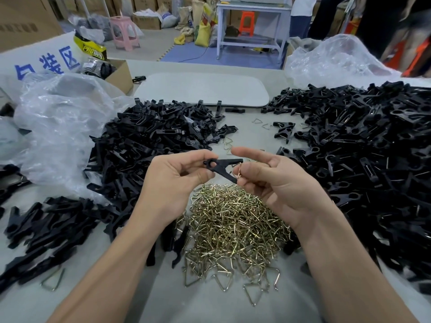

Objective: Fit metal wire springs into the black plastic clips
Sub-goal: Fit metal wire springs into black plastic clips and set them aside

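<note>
My left hand (pixel 177 180) pinches the ring end of a black plastic clip (pixel 225 165) held above the table, its two jaws spread toward the right. My right hand (pixel 275 183) holds a small metal wire spring (pixel 238 172) between thumb and fingers, right at the clip's open jaws, with the index finger stretched out above. Below both hands lies a heap of brass-coloured wire springs (pixel 233 224). A pile of black clip halves (pixel 154 145) lies to the left and another big pile of black clips (pixel 363 145) to the right, some with wires in them.
Crumpled clear plastic bags (pixel 60 127) lie at the left and far right (pixel 333 59). A pale flat tray (pixel 203 90) sits at the back of the table, a cardboard box (pixel 119 74) beside it. More clip parts (pixel 46 231) lie near left. People stand far right behind.
</note>
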The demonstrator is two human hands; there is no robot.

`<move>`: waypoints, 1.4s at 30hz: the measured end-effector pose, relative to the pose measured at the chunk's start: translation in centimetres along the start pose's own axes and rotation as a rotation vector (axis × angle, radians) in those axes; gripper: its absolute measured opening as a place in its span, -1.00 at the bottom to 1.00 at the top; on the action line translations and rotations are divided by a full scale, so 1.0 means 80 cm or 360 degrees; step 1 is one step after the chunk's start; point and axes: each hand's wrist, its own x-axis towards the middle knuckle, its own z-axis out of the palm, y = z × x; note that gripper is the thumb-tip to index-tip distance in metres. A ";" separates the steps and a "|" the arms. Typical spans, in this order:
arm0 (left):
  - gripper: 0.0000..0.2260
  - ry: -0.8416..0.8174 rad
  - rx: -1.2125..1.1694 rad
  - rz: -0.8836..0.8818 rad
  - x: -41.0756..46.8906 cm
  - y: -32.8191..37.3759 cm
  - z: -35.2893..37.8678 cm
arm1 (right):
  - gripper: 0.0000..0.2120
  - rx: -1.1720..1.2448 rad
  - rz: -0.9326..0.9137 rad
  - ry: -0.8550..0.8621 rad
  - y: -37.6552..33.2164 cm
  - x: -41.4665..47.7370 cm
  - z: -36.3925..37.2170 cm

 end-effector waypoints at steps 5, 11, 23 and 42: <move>-0.60 0.0064 0.0042 0.0013 0.000 0.001 0.000 | -0.47 0.0081 -0.0001 0.0040 0.004 0.002 0.002; -0.61 0.0074 0.0061 -0.0011 0.000 0.001 0.000 | -0.50 0.0166 0.0015 -0.0009 0.005 0.003 0.002; -0.60 0.0065 0.0010 0.0065 0.000 0.000 -0.001 | -0.47 0.0325 0.0044 0.0081 0.011 0.005 0.008; -0.52 0.0154 -0.0040 0.0188 -0.004 -0.004 0.004 | -0.51 0.0243 0.0286 -0.0340 0.013 -0.002 0.027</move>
